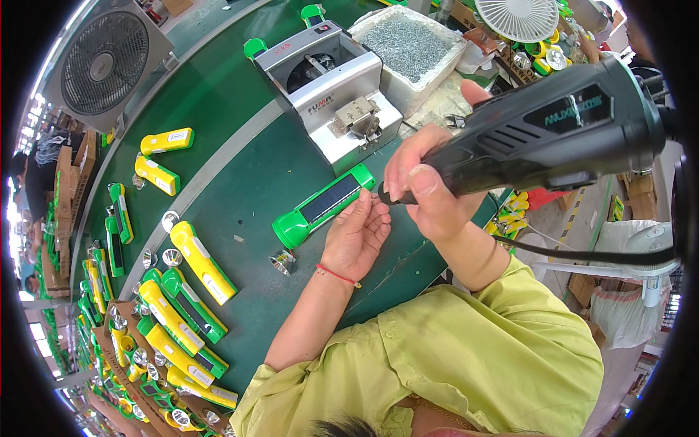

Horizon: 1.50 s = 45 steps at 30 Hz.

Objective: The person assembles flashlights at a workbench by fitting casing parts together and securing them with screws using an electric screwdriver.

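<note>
- Green torch (pixel 324 206) with a dark panel lies flat near the table's (pixel 240 131) right edge, steadied for the tool.
- Left hand (pixel 357 237), fingers loosely curled, pins its end.
- Right hand (pixel 426 186) grips a black electric screwdriver (pixel 553 127), tip at the torch.
- Screw feeder (pixel 328 91) sits just behind.

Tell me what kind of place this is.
Most likely a factory assembly line for flashlights. Many green and yellow flashlight bodies lie along a green workbench, a white tray of screws sits beside a metal screw feeder, and the right hand holds a black electric screwdriver.
</note>
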### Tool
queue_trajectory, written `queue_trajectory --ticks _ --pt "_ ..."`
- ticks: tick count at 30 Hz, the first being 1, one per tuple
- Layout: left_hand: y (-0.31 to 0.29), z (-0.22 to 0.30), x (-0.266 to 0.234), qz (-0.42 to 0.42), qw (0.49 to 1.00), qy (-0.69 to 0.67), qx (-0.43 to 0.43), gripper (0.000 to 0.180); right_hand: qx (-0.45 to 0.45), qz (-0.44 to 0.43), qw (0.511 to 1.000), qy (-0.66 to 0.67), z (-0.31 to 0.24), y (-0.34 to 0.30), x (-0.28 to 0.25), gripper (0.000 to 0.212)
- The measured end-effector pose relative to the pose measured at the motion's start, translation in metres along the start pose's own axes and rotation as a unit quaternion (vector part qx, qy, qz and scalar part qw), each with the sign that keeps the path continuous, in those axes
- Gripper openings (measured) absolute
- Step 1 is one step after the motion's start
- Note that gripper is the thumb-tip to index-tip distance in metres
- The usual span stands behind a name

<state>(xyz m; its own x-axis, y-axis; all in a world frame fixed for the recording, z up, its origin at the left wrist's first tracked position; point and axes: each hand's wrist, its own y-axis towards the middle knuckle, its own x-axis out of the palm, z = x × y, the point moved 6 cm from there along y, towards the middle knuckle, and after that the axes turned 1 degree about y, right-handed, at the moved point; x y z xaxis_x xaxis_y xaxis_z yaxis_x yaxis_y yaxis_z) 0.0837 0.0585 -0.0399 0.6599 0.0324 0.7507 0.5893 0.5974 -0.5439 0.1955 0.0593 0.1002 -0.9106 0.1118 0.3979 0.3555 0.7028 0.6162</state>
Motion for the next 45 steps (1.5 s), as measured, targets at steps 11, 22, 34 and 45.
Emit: queue_trajectory --ticks 11,22,34,45 --pt "0.002 -0.002 0.005 0.016 0.999 -0.032 0.0 0.023 0.007 0.006 1.0 0.022 0.006 -0.004 0.0 0.077" --pt "0.006 -0.007 0.0 0.005 1.0 -0.025 -0.004 0.026 0.055 -0.003 0.998 -0.042 0.009 -0.005 0.001 0.085" --pt "-0.04 0.07 0.037 0.1 0.341 0.781 0.513 0.035 -0.023 -0.028 0.985 -0.167 0.041 -0.004 -0.019 0.078" --pt "-0.034 0.073 0.021 0.111 0.383 0.769 0.499 0.033 0.002 -0.042 0.975 -0.219 0.073 -0.033 -0.015 0.071"
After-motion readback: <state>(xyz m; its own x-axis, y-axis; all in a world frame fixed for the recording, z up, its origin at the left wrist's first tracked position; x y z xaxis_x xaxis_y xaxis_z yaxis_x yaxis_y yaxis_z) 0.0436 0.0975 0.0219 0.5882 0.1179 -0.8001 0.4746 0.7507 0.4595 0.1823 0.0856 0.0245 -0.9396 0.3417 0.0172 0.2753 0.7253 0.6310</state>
